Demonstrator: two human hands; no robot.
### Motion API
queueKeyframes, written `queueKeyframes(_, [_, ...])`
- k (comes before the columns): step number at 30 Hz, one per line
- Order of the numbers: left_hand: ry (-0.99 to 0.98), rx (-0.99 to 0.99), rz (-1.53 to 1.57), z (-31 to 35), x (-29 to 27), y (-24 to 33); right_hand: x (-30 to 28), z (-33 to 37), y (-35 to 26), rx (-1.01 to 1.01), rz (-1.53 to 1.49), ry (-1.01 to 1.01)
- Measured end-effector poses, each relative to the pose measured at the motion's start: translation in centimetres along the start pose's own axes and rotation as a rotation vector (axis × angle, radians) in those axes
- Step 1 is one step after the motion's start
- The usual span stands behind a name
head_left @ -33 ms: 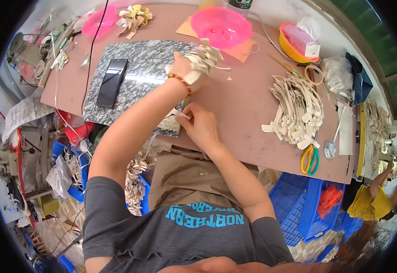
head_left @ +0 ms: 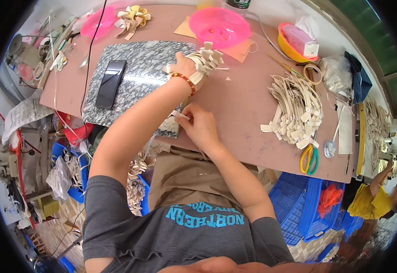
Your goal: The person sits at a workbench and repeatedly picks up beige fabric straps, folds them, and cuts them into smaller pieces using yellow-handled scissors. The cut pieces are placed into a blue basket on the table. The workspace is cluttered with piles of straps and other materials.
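My left hand (head_left: pixel 185 68) is closed round a bundle of cream fabric strips (head_left: pixel 206 61), whose loose ends fan out beyond the fingers. It is over the right side of a grey speckled stone slab (head_left: pixel 150 57); a beaded bracelet circles the wrist. Nearer to me, by the slab's front right corner, my right hand (head_left: pixel 201 126) pinches a small whitish strip (head_left: pixel 179 115) between thumb and finger. The far end of that strip is hard to make out beside my left forearm. A black phone (head_left: pixel 111 84) lies on the slab.
A large pile of cream strips (head_left: pixel 296 109) lies right on the brown table (head_left: pixel 239 100), with scissors (head_left: pixel 309 159) at its near end. Behind are a pink bowl (head_left: pixel 219 27) and an orange basin (head_left: pixel 296 43). Blue crates (head_left: pixel 305 204) stand below; a person in yellow (head_left: pixel 371 200) is far right.
My left hand and the bundle have shifted slightly to the right, and the strip ends sit a little differently. My right hand keeps its pinch in nearly the same place.
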State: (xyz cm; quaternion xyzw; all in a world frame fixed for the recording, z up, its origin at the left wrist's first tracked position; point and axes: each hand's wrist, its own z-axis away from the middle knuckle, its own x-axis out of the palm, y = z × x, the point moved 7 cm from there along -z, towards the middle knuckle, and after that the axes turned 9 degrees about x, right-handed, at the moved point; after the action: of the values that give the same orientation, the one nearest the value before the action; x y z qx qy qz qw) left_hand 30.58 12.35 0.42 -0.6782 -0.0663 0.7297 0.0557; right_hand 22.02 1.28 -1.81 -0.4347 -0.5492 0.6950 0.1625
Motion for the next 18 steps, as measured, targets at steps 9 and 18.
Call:
queueKeyframes(9, [0.232,0.182,0.433,2.3,-4.5,-0.3,-4.2,1.7,3.8,0.223,-0.393,-0.094])
queueKeyframes(18, [-0.018,-0.053,2.046,16.8,-4.1,5.9,-7.4,5.7,6.4,0.401,-1.427,-0.243])
